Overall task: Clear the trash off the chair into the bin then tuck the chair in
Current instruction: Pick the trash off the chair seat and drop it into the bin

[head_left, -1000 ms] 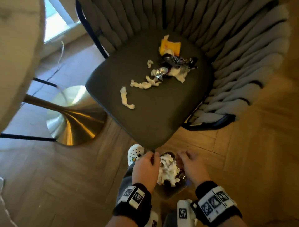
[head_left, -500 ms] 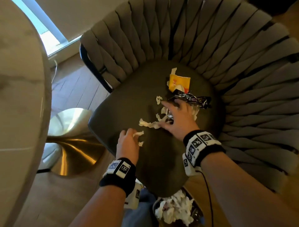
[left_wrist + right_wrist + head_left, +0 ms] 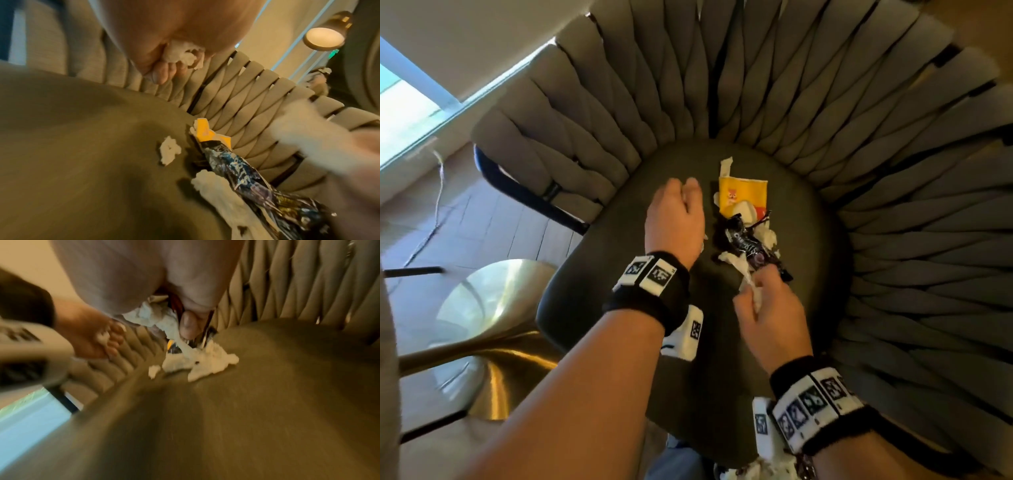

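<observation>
Trash lies on the dark seat of the chair [image 3: 592, 308]: a yellow packet [image 3: 743, 195], a dark shiny wrapper [image 3: 746, 246] and white tissue scraps [image 3: 767, 236]. My left hand [image 3: 678, 212] hovers over the seat left of the pile, its fingers curled round a wad of white tissue [image 3: 183, 53]. A small tissue bit [image 3: 169, 149] lies loose below it. My right hand [image 3: 763, 301] grips crumpled tissue [image 3: 156, 316] and the end of the wrapper at the pile's near edge. The bin [image 3: 756, 471], stuffed with tissue, shows at the bottom edge.
The chair's woven strap back [image 3: 859, 137] curves round the seat on the far and right sides. A gold pedestal table base [image 3: 482, 325] stands on the wood floor to the left, with the pale tabletop edge [image 3: 387, 377] at far left. A window [image 3: 404, 109] is upper left.
My left hand has moved up the seat from the front edge and now holds tissue. My right hand has pulled back toward me, gripping tissue and the wrapper. The loose strips on the seat are gone.
</observation>
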A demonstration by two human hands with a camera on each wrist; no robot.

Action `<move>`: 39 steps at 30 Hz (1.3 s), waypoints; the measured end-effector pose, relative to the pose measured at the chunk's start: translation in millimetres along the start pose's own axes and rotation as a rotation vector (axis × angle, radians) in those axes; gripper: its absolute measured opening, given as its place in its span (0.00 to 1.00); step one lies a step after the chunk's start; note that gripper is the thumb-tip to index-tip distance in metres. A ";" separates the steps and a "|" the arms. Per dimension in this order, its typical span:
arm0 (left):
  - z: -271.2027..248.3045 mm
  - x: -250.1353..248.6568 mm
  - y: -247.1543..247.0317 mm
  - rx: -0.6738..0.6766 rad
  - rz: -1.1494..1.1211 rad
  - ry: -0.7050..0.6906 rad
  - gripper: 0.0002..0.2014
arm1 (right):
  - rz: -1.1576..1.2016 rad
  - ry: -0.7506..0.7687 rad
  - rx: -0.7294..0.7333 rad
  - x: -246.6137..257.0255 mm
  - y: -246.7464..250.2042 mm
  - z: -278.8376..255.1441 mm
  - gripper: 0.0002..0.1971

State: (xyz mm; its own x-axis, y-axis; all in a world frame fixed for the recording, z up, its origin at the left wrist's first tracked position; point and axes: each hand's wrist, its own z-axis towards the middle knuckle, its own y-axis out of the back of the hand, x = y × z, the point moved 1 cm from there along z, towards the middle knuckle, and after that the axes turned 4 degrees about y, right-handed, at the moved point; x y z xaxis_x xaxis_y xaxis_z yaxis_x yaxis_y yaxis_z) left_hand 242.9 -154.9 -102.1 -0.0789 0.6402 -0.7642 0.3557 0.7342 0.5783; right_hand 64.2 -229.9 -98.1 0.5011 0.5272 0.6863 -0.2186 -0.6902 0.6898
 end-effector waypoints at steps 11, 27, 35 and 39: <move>45.8 -6.6 -77.8 0.185 0.582 -0.336 0.43 | -0.572 -0.057 0.086 -47.0 -31.9 67.4 0.33; 40.2 -13.7 -13.2 0.234 0.292 -0.100 0.35 | -0.010 -0.358 -0.112 -21.1 22.6 31.8 0.24; -15.7 38.2 -13.2 0.318 0.392 -0.026 0.30 | -0.311 -0.191 0.122 -27.9 -16.3 60.0 0.27; -14.4 64.9 -36.3 0.315 0.656 -0.148 0.36 | -0.463 -0.165 0.139 -42.0 -36.0 50.2 0.25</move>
State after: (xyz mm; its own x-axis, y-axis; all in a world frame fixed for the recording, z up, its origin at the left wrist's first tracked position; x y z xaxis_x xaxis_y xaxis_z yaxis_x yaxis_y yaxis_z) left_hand 211.4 -136.8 -168.5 0.3599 0.8713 -0.3336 0.5387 0.0979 0.8368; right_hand 93.1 -252.1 -163.4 0.6467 0.7159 0.2631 0.1653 -0.4683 0.8680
